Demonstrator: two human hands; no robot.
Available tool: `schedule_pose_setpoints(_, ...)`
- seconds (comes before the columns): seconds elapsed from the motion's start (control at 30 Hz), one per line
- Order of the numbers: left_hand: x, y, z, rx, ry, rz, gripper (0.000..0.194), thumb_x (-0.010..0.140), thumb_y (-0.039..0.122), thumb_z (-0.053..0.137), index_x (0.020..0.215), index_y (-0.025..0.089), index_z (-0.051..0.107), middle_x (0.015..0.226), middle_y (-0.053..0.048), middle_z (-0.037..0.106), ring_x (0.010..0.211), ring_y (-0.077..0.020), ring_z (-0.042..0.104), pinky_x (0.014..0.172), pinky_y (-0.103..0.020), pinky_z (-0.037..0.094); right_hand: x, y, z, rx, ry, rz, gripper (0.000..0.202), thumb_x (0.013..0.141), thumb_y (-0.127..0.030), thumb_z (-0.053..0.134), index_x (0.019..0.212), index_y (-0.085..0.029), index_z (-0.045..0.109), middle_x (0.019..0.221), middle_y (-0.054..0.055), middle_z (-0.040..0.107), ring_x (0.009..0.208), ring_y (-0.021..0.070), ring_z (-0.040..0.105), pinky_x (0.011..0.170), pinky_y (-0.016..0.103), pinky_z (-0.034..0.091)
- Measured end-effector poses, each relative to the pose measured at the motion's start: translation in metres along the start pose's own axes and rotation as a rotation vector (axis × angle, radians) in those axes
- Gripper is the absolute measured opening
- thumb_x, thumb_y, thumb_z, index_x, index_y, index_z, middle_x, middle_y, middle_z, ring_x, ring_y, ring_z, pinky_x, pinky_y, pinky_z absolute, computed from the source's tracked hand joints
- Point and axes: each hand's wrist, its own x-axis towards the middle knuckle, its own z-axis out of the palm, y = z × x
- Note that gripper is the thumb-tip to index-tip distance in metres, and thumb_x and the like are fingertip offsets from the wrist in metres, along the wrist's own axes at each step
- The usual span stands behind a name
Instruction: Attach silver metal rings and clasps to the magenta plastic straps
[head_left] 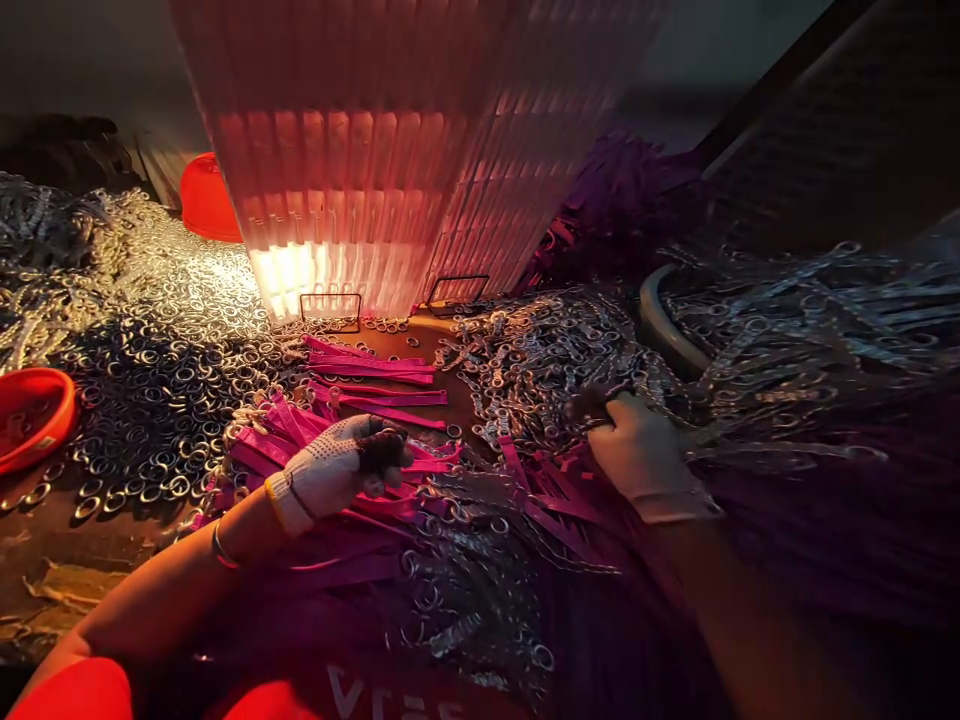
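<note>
My left hand (337,465), in a white dotted glove with dark fingertips, is over a heap of magenta straps (281,425). Its fingers are curled in; whatever they may hold is hidden. Farther right, my right hand (645,455), also gloved, is closed at the edge of a pile of silver strips with ring ends (540,345). Its dark fingertips blend into the shadow, so anything pinched there cannot be made out. More magenta straps (551,495) lie between the hands, and below them is a bunch of silver strips (480,580).
Loose metal rings (172,400) are heaped at left beside a red bowl (34,415). Tall ribbed translucent panels (360,160) stand at the back, lit from behind near a red container (210,198). A curved rim (667,320) rises among silver strips at right.
</note>
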Motion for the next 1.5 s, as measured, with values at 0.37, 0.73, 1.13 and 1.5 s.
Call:
schedule_pose_setpoints(0.37,-0.012,0.004,0.013,0.299,0.081,0.094,0.032,0.078,0.041,0.072,0.076,0.017,0.052,0.055,0.005,0.052,0.042,-0.0048,0.044,0.037,-0.015,0.029,-0.047,-0.161,-0.01,0.67,-0.21,-0.412,0.035,0.09,-0.016,0.048,0.124,-0.018,0.058,0.108,0.009,0.068,0.099,0.021,0.063,0.087,0.033,0.05)
schedule_pose_setpoints(0.73,-0.014,-0.001,0.001,0.252,-0.165,-0.126,0.039,0.078,0.048,0.071,0.067,0.014,0.055,0.047,0.004,0.045,0.035,-0.0034,0.033,0.034,-0.017,0.018,-0.05,-0.155,-0.019,0.64,-0.191,-0.734,0.012,0.081,-0.02,0.063,0.093,-0.018,0.063,0.09,0.006,0.064,0.079,0.017,0.057,0.069,0.027,0.042)
schedule_pose_setpoints(1.13,-0.015,0.005,0.004,0.445,-0.137,0.013,0.02,0.081,0.031,0.067,0.076,0.015,0.056,0.059,0.003,0.052,0.044,-0.0043,0.042,0.039,-0.015,0.03,-0.062,-0.161,-0.022,0.285,-0.289,-0.523,0.013,0.073,-0.016,0.058,0.062,-0.017,0.053,0.062,0.001,0.057,0.055,0.0112,0.042,0.056,0.03,0.017)
schedule_pose_setpoints(1.5,0.085,0.025,0.02,1.108,-0.098,0.203,0.02,0.087,0.025,0.045,0.091,0.015,0.062,0.063,0.001,0.056,0.046,-0.0086,0.045,0.046,-0.02,0.037,-0.051,-0.117,0.003,0.584,0.037,-0.022,0.02,0.085,-0.028,0.047,0.073,-0.019,0.06,0.069,0.003,0.062,0.066,0.0164,0.05,0.061,0.027,0.034)
